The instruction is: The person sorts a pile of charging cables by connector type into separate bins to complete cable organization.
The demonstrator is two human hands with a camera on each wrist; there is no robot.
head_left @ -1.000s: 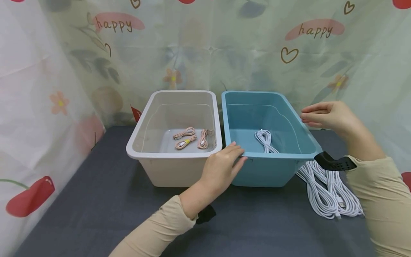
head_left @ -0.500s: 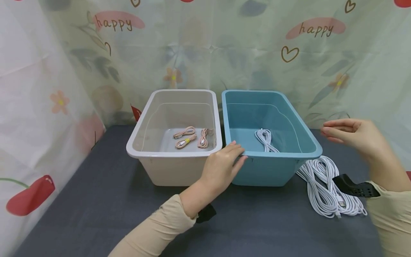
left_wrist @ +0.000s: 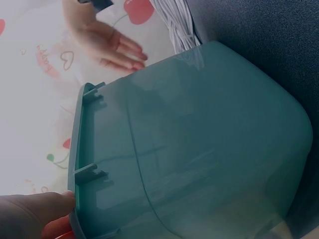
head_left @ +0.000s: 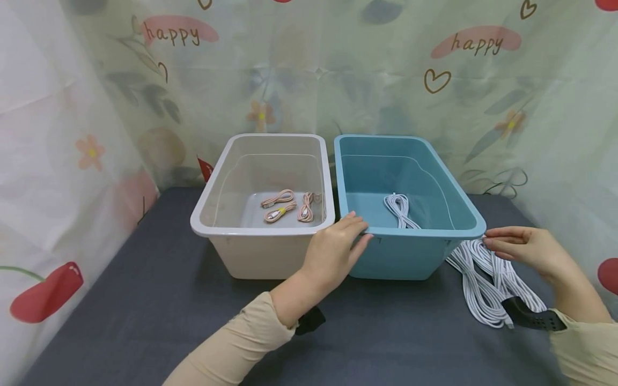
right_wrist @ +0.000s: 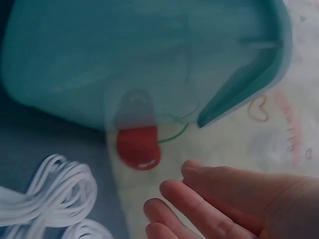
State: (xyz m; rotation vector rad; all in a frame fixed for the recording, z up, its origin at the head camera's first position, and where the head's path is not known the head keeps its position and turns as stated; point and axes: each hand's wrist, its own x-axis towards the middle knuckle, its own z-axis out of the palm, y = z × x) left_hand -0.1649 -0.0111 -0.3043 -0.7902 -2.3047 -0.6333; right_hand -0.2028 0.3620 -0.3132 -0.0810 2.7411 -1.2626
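Note:
My left hand (head_left: 333, 249) holds the front left corner of the blue plastic bin (head_left: 396, 257), its thumb (left_wrist: 62, 201) at the rim and the other fingers partly hidden. Inside that bin lies a coiled white cable (head_left: 398, 210). Beside the bin's right side, my right hand (head_left: 528, 249) hovers over bundled white charging cables (head_left: 483, 300) on the table, fingers loosely extended and holding nothing. In the right wrist view, its fingers (right_wrist: 204, 199) are apart from the white cable bundle (right_wrist: 55, 194).
A beige bin (head_left: 265, 257) stands left of the blue one, with 3 small pink cables (head_left: 305, 208) on its floor. Dark cloth (head_left: 145, 321) covers the table. A printed curtain (head_left: 309, 69) hangs behind and at both sides.
My right hand has come away from above the blue bin's right rim, moving right and then down over the white cables. The left hand stays at the bin's corner.

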